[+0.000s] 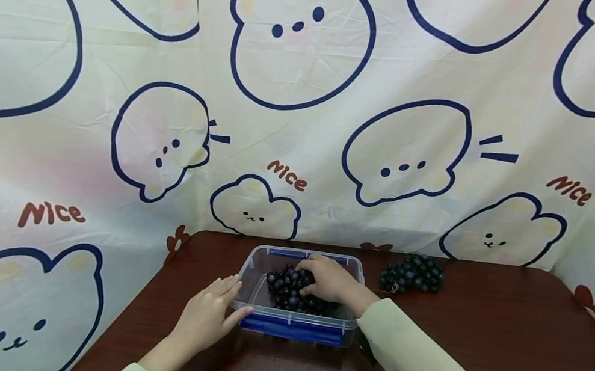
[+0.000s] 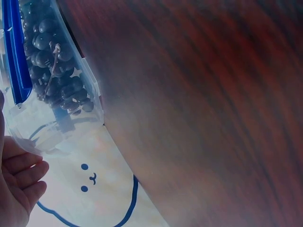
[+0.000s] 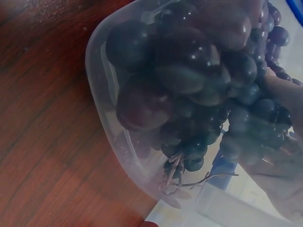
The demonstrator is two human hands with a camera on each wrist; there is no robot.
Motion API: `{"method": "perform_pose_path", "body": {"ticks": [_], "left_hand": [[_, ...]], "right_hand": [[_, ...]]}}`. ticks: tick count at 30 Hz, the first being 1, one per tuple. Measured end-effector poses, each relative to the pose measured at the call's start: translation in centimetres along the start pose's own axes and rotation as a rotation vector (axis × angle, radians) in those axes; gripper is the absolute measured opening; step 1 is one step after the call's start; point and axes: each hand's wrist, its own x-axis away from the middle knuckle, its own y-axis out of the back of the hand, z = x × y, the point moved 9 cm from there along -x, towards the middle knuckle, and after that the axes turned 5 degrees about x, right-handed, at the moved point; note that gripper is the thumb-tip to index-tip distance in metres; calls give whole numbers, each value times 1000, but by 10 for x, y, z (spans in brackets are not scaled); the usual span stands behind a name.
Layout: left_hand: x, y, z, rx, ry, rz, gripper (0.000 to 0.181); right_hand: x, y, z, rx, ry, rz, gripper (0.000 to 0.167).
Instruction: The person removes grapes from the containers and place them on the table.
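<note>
A clear plastic container (image 1: 291,324) with blue clips stands on the table, dark grapes (image 1: 287,287) inside it. My right hand (image 1: 332,283) reaches in over the rim, its fingers curled on the grapes. In the right wrist view that hand (image 3: 284,175) shows behind grapes (image 3: 184,61) and the clear wall. My left hand (image 1: 208,312) rests with extended fingers on the container's left edge. The left wrist view has the left hand (image 2: 21,182) beside the container's corner, grapes (image 2: 57,71) behind the wall.
Another bunch of dark grapes (image 1: 412,274) lies on the brown table (image 1: 477,343), right of the container near the back edge. A cloth (image 1: 290,148) with cartoon outlines hangs behind and at the sides.
</note>
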Motion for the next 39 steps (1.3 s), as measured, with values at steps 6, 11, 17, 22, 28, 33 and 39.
{"method": "perform_pose_path", "body": {"ticks": [6, 11, 17, 22, 28, 33, 39], "left_hand": [[0, -1, 1, -3, 6, 6, 57], [0, -1, 1, -1, 5, 7, 57], [0, -2, 2, -7, 5, 6, 57], [0, -1, 1, -9, 7, 8, 57], [1, -2, 1, -8, 15, 13, 57], [1, -2, 2, -6, 16, 9, 57], [1, -2, 1, -9, 11, 2, 57]], "right_hand": [[3, 6, 6, 33, 45, -46, 46], [5, 11, 12, 97, 96, -93, 43], [9, 17, 20, 179, 156, -170, 42], [15, 23, 27, 253, 231, -270, 42], [23, 27, 33, 335, 322, -382, 42], [28, 30, 35, 419, 375, -475, 45], [38, 37, 42, 512, 448, -601, 44]]}}
